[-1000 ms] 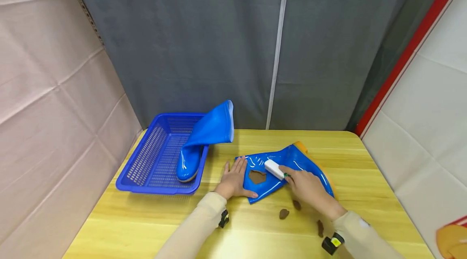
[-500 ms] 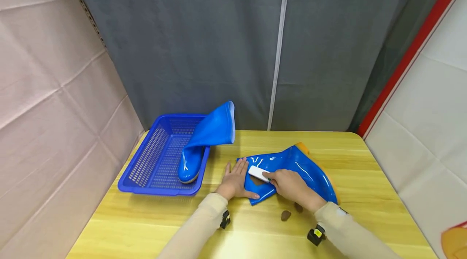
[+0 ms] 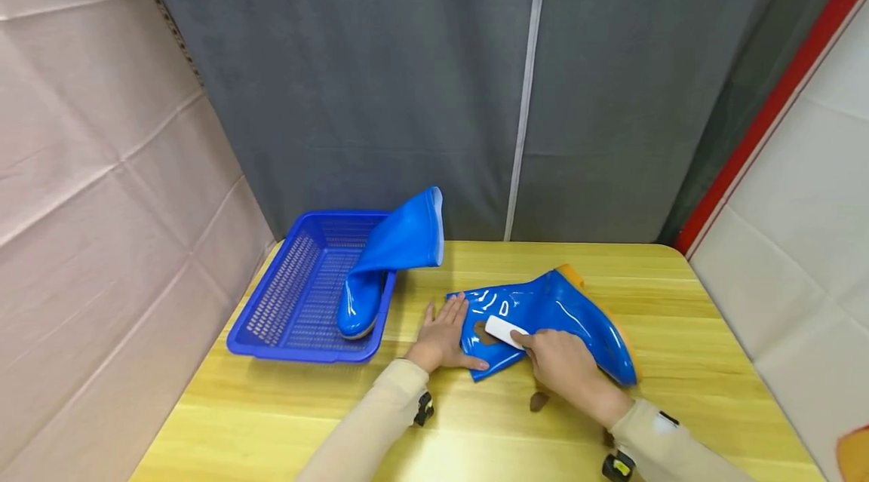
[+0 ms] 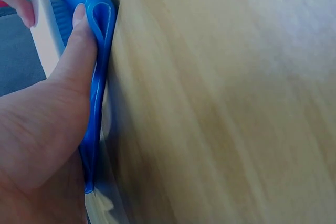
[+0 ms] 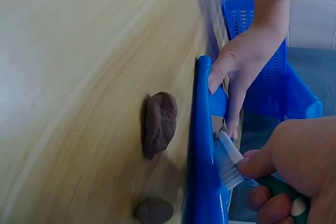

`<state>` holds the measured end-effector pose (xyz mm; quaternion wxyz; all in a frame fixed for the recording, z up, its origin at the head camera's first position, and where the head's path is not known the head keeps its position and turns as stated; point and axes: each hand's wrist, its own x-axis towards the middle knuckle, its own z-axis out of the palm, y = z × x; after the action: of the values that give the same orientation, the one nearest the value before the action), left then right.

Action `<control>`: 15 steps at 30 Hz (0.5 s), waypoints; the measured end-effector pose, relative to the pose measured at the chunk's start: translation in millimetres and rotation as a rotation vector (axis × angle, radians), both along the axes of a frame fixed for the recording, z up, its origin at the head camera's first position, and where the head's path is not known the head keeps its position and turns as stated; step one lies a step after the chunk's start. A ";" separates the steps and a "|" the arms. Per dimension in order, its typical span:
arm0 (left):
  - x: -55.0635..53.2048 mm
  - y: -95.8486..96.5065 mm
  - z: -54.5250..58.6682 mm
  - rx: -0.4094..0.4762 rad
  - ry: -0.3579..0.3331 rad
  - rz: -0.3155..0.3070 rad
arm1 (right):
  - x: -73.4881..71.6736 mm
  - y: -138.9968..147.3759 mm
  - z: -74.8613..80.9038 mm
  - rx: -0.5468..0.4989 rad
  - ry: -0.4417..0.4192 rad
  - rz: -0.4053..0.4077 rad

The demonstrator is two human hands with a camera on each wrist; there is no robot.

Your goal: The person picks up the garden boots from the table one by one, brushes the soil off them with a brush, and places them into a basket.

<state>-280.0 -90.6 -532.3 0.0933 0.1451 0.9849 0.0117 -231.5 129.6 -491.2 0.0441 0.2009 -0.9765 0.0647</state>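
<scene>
A blue rain boot [image 3: 543,301] with a yellow sole lies on its side, its shaft toward the left. My left hand [image 3: 444,335] presses flat on the open end of the shaft, fingers straight and thumb spread along the near edge. In my right hand [image 3: 563,365] is a scrub brush [image 3: 504,332] with a white head and a green handle [image 5: 283,192]. Its bristles [image 5: 230,174] meet the shaft beside a brown, mud-like patch [image 3: 483,333], partly covering it in the head view.
A blue plastic basket [image 3: 247,350] stands at the left, with a second blue boot [image 3: 400,237] leaning over its right rim. Brown lumps [image 5: 160,124] lie on the wooden table [image 3: 475,437] in front of the boot. A grey curtain [image 3: 407,90] hangs behind.
The brush in my right hand went left over the brown patch, then partway back right. My left hand has kept its place on the shaft.
</scene>
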 end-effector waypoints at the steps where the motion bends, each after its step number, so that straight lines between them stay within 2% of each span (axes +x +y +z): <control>1: -0.4 -0.1 -0.4 0.006 0.005 -0.002 | 0.6 1.6 0.2 0.000 0.005 -0.006; 5: -1.1 -0.2 -2.5 0.007 0.009 0.003 | 2.4 6.4 1.2 0.000 0.013 -0.019; 12: -0.2 1.1 -2.3 -0.005 -0.019 0.006 | 3.8 16.6 3.4 -0.031 -0.043 -0.056; 15: -1.3 0.0 -1.6 0.001 -0.023 0.003 | 2.3 23.2 4.6 -0.042 -0.040 -0.075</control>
<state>-281.3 -90.6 -534.0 0.1043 0.1437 0.9840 0.0140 -229.2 152.9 -486.6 0.0313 0.1618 -0.9824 0.0875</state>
